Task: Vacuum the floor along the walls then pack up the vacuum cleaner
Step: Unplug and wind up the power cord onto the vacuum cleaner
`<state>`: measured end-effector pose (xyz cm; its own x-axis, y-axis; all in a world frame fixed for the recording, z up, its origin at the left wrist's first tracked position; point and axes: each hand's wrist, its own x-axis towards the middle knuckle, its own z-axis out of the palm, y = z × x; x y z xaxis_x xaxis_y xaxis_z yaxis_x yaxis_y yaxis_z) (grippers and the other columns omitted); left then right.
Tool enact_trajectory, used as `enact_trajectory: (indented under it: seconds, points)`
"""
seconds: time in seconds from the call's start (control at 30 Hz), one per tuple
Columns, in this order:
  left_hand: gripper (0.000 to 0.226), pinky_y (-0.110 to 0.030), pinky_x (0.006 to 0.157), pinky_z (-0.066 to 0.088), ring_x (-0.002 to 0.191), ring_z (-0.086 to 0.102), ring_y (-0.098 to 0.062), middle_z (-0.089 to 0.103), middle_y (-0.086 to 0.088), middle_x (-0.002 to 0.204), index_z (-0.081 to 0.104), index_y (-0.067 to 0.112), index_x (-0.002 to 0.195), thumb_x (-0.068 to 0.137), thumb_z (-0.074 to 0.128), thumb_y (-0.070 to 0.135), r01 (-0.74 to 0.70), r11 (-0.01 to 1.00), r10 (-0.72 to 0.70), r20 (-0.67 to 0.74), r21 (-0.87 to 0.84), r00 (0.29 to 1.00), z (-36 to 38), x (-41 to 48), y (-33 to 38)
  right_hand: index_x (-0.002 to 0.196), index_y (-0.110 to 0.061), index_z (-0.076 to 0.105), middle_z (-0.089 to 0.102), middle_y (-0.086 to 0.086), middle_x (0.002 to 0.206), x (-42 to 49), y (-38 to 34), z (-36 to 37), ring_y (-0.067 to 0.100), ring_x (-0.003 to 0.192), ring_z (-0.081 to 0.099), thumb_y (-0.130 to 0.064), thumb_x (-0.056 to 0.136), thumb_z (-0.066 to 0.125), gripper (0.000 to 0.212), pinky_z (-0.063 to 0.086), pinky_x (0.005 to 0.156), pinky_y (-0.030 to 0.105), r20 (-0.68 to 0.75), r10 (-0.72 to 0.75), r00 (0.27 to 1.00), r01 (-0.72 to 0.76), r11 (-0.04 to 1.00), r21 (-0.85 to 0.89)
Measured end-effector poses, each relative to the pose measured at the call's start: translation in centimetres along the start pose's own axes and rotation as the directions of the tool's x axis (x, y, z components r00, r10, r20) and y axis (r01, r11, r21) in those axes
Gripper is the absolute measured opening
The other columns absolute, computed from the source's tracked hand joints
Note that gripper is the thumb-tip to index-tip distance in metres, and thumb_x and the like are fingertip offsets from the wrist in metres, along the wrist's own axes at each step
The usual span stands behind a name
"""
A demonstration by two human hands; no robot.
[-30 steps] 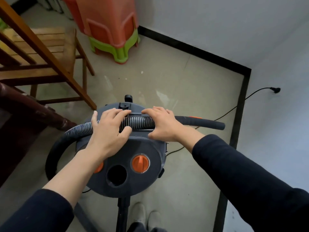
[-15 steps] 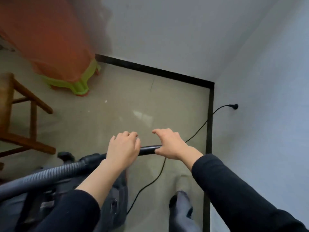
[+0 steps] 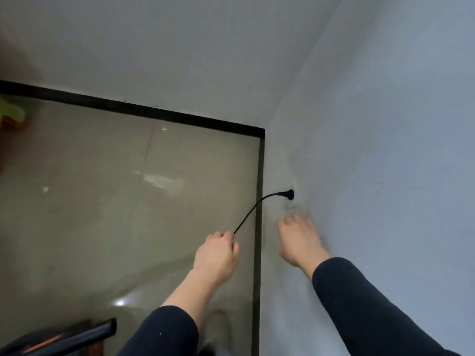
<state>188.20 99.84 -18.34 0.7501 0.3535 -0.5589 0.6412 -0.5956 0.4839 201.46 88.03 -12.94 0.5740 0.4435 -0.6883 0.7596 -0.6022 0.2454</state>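
Both hands off the hose, left hand (image 3: 216, 253) now gripping the power cord (image 3: 253, 210), right hand (image 3: 299, 240) reaching toward the plug (image 3: 290, 194)

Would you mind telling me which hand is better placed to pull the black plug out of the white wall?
Likely the right hand: it is open, free and just below the black plug on the white wall. The left hand sits farther back, pinching the thin black cord.
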Motion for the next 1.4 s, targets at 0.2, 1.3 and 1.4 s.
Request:
enact_trajectory:
  seconds: [0.2,1.3,1.4]
  points:
    - [0.033,-0.035,0.087,0.043,0.113,0.051,-0.031,0.057,-0.013,0.119,0.056,0.012,0.122,0.102,0.035,0.029,-0.051,0.999,0.052,0.121,-0.012,0.991,0.4,8.7,3.1,0.144,-0.006,0.035,0.037,0.017,0.148,5.6,4.2,-1.4,0.033,0.142,0.023,-0.016,0.09,0.048,0.056,0.005,0.118,0.054,0.006,0.017,1.0,-0.016,0.987,-0.159]
    - [0.026,-0.035,0.058,0.036,0.071,0.059,-0.034,0.066,-0.009,0.078,0.06,0.009,0.098,0.103,0.043,0.028,-0.007,0.994,-0.013,-0.179,-0.107,0.984,1.1,20.2,-5.3,0.152,-0.004,0.014,0.017,0.019,0.158,12.9,6.3,0.2,0.036,0.147,0.009,-0.032,0.099,0.037,0.065,0.001,0.119,0.051,0.28,-0.049,0.959,0.138,0.942,-0.305]
    - [0.023,-0.037,0.07,0.051,0.08,0.065,-0.024,0.072,-0.001,0.086,0.061,0.012,0.095,0.102,0.046,0.029,-0.015,0.91,-0.08,-0.212,-0.415,0.974,0.2,18.1,-3.8,0.15,-0.008,0.023,0.027,0.014,0.155,11.9,3.0,0.0,0.03,0.146,0.015,-0.028,0.098,0.041,0.059,0.005,0.12,0.047,0.224,-0.1,0.969,0.105,0.994,-0.009]
